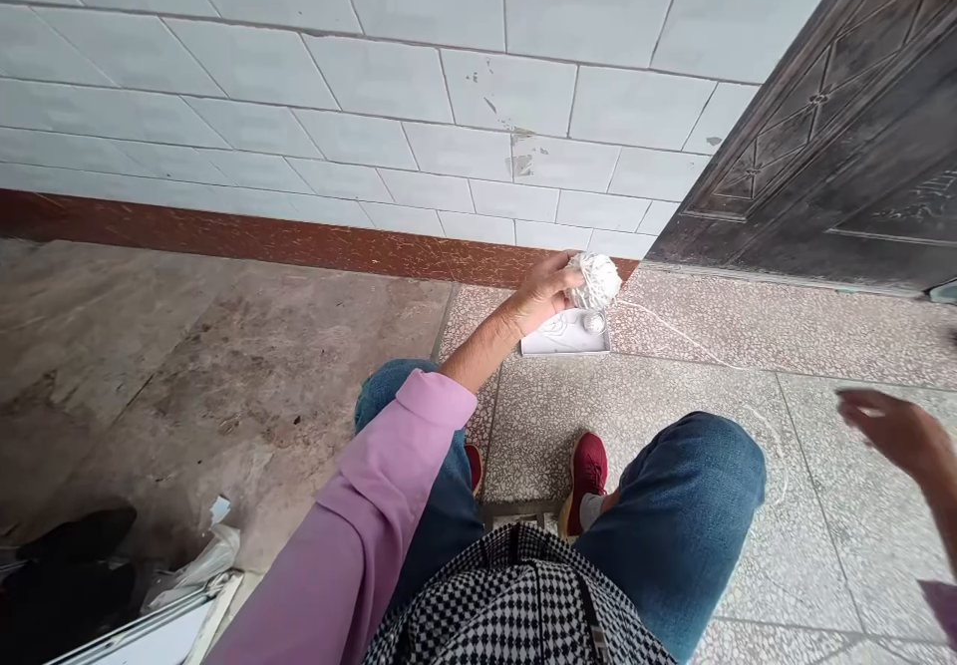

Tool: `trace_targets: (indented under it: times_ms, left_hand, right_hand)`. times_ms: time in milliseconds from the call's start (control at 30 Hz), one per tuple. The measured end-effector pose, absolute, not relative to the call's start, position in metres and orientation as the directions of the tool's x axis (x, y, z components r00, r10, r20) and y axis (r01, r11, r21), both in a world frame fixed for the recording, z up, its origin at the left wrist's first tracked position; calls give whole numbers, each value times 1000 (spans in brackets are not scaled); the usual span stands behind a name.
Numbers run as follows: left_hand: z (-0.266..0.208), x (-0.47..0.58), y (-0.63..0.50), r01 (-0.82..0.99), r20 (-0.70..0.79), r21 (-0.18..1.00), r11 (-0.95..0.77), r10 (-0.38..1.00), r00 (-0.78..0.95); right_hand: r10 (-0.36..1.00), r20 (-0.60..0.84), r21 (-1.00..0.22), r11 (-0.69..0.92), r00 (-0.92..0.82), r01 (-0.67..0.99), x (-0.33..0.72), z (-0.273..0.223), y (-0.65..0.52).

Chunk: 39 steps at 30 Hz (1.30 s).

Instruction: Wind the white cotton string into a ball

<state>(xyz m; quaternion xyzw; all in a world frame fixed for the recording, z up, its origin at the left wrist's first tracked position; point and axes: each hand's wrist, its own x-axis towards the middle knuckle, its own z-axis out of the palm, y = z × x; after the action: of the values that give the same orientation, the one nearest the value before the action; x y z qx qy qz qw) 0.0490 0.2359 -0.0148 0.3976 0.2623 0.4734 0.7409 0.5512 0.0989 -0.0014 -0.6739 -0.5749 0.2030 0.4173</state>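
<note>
A ball of white yarn (596, 281) sits in my left hand (548, 291), whose fingers are wrapped round its left side. It is held just above a shallow white box (566, 344) on the floor. Inside the box lies a small white ball (594, 322). From the large ball a strand of white yarn (677, 328) runs off to the right. My right hand (893, 434) is far to the right, slightly blurred, with thumb and finger bent together in a pinch. What is between those fingertips cannot be made out.
A white tiled wall (321, 137) with a brown baseboard (299, 246) stands ahead. A dark panelled door (829, 176) is at the right. My knees flank the box's near side. Clear plastic (198, 570) and a white-framed object (164, 635) lie at lower left.
</note>
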Motion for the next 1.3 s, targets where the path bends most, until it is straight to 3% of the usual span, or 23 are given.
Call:
trace_targets:
  times_ms: [67,200,367,533,800,867,967,1100,1200,1300]
  left_hand:
    - [-15,59,234,-503,-18,827,249,907,420]
    - [-11,68,233,-524,-24,814,251,916,401]
    - [-9,64,232,-530,-20,816,230,928,373]
    - [-14,54,232,-536,-31,814,226,937,349]
    - [-21,55,233,-520,-58,815,257,928,368]
    - [-21,57,232,-505,-54,822,263,919,391]
    - [-17,55,229,-463,-8,853,239,894,448]
    - [-9,48,227,-343,123,936,79,838,531]
    - [-12,42,229,-221,196,972,-81,801,565]
    - [-21,38,234,-151,235,972,-180,781,579]
  right_hand:
    - [954,158,-789,-35,256,613,497,0,113]
    - [976,171,-942,122,135,312,342,1,144]
    - [983,182,-980,178,33,91,237,-14,171]
    - [986,160,-981,153,53,116,239,-31,177]
    - [940,283,-929,220,190,296,247,-22,174]
    - [948,251,-949,200,197,245,248,-20,175]
    - [985,108,-994,108,134,8,254,-18,178]
    - [995,-74,-968,-89,-69,-235,266,-18,180]
    - [992,-87,-975,-104,-96,-194,270,-20,179]
    - [998,51,-998,52,31,-29,268,-23,177]
